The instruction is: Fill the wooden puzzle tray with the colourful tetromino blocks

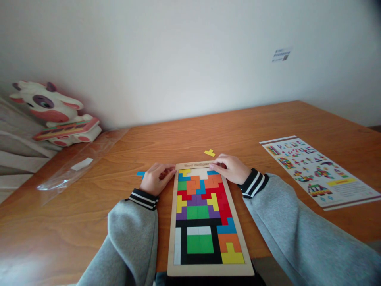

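Observation:
A wooden puzzle board (172, 238) with a pale frame lies in front of me, packed with coloured block pieces. Its near end reaches the table's front edge. Near the top, a pale patch (200, 173) shows among the pieces. My left hand (156, 178) pinches the frame at the upper left corner, fingers curled. At the upper right corner, my right hand (232, 169) has its thumb and fingers closed on the frame. A yellow T-shaped piece (210, 152) lies loose beyond the board. Partly behind my left hand is a loose blue piece (141, 173).
A printed pattern sheet (321, 171) lies on the wooden table (184, 137) at right. On the left are a clear plastic bag (80, 165) and a cow toy with a keyboard (62, 113), beside a curtain (18, 147). A wall (178, 59) stands behind.

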Demonstrator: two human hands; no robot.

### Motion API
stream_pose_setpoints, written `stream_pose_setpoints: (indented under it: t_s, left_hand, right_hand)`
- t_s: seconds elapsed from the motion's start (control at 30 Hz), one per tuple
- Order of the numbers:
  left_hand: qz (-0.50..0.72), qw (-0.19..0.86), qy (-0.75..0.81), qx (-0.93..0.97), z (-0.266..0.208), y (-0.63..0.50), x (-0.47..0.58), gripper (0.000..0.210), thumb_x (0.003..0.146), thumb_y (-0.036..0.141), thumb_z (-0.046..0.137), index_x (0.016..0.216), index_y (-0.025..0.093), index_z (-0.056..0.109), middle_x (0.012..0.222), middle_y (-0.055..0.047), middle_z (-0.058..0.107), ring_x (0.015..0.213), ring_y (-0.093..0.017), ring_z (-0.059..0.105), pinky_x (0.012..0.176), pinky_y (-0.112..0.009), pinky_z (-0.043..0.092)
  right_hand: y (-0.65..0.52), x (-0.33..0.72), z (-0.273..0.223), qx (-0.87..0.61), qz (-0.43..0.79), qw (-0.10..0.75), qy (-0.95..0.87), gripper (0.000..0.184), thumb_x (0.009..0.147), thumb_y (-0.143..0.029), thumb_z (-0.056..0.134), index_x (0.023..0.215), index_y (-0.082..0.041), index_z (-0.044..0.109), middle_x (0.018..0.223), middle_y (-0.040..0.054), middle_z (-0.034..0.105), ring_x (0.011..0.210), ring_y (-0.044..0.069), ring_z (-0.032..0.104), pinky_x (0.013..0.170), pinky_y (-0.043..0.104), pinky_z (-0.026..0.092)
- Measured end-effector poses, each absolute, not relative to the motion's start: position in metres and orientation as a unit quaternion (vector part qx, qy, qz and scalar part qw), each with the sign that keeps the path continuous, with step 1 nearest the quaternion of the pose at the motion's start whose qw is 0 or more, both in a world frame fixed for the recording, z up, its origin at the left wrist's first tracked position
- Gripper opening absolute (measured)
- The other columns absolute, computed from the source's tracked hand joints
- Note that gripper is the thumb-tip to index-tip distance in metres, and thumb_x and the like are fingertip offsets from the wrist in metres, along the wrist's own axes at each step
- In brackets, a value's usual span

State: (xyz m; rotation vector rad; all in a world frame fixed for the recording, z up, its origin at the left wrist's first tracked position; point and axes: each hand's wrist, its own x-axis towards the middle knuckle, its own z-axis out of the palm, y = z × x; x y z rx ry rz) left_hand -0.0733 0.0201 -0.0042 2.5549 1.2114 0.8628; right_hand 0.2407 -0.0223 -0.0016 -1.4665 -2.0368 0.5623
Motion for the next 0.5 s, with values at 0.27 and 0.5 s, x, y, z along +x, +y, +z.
stream_pose_setpoints:
  t_s: [0.27, 0.5]
  left_hand:
    - [0.296, 0.088, 0.397, 0.864, -0.005, 0.019, -0.071, 0.029, 0.094, 0.044, 0.057, 0.104, 0.021, 0.072, 0.082, -0.004, 0.074, 0.074, -0.017, 0.066, 0.069, -0.028, 0.055]
    - [0.286, 0.031, 0.375, 0.881, -0.002, 0.029, -0.100, 0.027, 0.093, 0.044, 0.060, 0.101, 0.023, 0.073, 0.102, -0.007, 0.076, 0.094, -0.022, 0.069, 0.092, -0.039, 0.054]
  right_hand:
    - [-0.019, 0.242, -0.007, -0.570, 0.141, 0.370, -0.719, 0.017, 0.092, -0.032, 0.057, 0.096, -0.020, 0.069, 0.093, 0.0080, 0.069, 0.080, 0.020, 0.063, 0.074, 0.034, 0.050]
    - [-0.018, 0.244, -0.009, -0.559, 0.100, 0.390, -0.725, 0.021, 0.095, -0.036, 0.054, 0.096, -0.020, 0.068, 0.097, 0.0091, 0.066, 0.088, 0.022, 0.064, 0.079, 0.037, 0.052]
